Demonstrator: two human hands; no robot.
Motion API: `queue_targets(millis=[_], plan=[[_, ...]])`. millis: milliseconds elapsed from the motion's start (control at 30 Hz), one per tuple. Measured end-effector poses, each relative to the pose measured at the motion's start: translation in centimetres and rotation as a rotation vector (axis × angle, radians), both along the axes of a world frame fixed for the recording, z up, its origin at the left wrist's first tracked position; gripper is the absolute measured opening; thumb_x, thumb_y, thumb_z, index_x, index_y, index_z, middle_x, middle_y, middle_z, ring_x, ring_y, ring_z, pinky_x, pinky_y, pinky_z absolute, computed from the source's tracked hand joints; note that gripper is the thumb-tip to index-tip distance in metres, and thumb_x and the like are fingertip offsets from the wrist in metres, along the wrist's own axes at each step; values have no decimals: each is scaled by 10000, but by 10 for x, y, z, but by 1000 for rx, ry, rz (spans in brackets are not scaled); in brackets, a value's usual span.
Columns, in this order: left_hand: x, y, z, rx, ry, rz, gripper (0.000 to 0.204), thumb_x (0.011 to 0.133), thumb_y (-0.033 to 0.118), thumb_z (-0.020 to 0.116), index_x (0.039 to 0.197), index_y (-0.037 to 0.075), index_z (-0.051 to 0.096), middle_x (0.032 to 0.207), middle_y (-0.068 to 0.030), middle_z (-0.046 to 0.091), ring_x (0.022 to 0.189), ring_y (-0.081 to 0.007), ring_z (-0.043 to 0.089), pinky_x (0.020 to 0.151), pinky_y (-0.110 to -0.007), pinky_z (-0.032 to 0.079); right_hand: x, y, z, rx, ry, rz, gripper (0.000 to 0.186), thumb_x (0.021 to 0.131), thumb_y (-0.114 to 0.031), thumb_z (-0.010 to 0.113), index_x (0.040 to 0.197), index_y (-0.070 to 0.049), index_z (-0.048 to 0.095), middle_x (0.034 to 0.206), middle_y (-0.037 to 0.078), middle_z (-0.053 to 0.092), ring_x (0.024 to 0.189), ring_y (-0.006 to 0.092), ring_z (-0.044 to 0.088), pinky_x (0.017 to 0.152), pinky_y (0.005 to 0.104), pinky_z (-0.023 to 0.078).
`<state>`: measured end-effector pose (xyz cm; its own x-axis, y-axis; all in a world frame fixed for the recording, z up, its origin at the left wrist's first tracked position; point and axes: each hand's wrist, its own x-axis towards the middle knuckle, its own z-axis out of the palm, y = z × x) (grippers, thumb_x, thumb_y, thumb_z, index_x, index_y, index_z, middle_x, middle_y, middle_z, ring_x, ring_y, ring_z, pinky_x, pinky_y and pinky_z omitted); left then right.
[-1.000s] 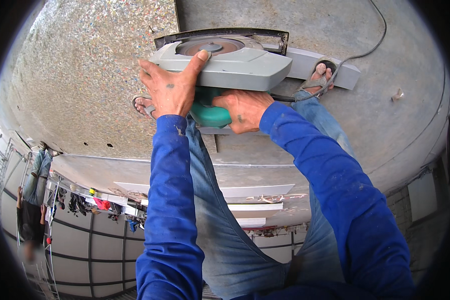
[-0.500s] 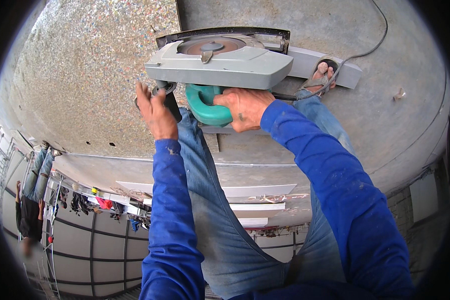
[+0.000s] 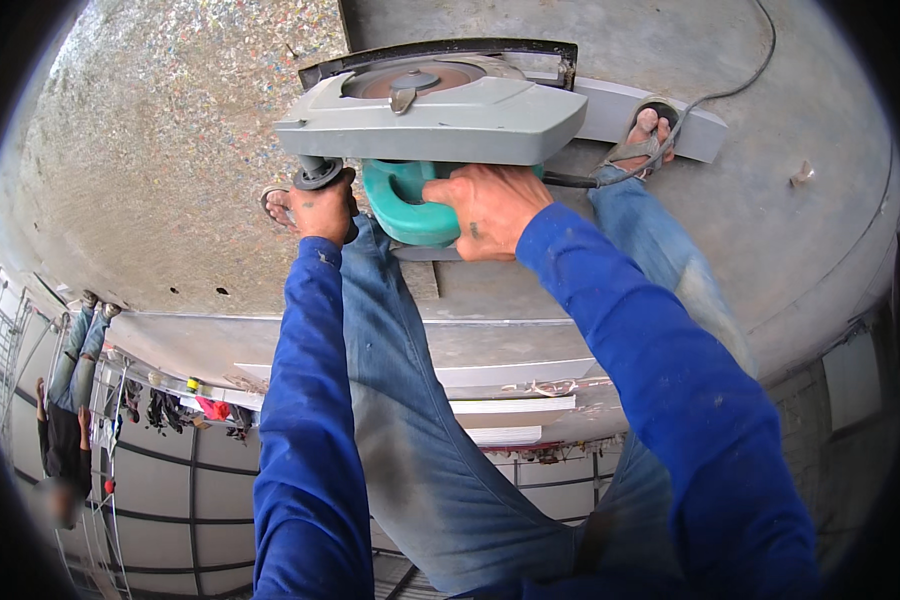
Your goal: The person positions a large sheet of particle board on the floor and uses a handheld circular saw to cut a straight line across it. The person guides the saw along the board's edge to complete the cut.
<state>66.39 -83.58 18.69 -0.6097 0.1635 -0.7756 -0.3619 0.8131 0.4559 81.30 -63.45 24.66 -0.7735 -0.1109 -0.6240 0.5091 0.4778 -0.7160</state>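
Note:
A large circular saw [image 3: 440, 125] with a grey housing is held up in front of me. Its round disc [image 3: 415, 78] faces upward inside the dark metal base frame [image 3: 440, 46]. My left hand [image 3: 320, 215] is closed around the black side handle [image 3: 317, 175] at the saw's left end. Through the loop of the green rear handle [image 3: 395, 218] go the fingers of my right hand [image 3: 495, 212], wrapped tight; most of them are hidden behind the grip. Whether the disc is turning I cannot tell.
A long pale grey plank [image 3: 705, 135] lies behind the saw, by my sandalled right foot [image 3: 648, 135]. The power cord [image 3: 740, 92] runs past that foot. A speckled board [image 3: 160, 130] covers the floor at left. A person [image 3: 65, 430] stands at far left near scaffolding.
My left hand was open beside the side handle and has closed around it. The saw has shifted slightly up and left in view. My right hand keeps its grip.

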Motion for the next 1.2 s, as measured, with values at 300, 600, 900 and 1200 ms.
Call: queue_targets(millis=[300,600,900,1200], plan=[[4,1,-6,8,-20,141,136,716,63,681,664,1,572,542,-41,559,434,-118,505,413,-301,384,0,1,-7,-33,-4,25,286,572,-109,657,854,-110,612,758,108,634,762,328,631,655,442,513],[5,-4,-9,18,11,95,134,730,70,677,677,-20,593,515,-54,551,415,-129,521,392,-297,389,1,0,-10,-24,11,51,285,573,-124,666,852,-99,614,760,107,635,762,326,633,652,442,519],[4,1,-2,1,20,66,119,732,51,675,696,-32,598,534,-61,565,411,-138,523,390,-298,389,-2,1,-9,-32,-16,81,358,554,-135,700,904,-105,631,772,107,640,777,318,640,671,435,533],[1,-2,-3,-10,11,72,136,734,54,668,666,-35,592,523,-64,566,408,-139,529,391,-295,398,-4,-2,-8,-37,-16,61,374,551,-134,707,917,-108,634,786,113,648,780,325,642,679,434,533]])
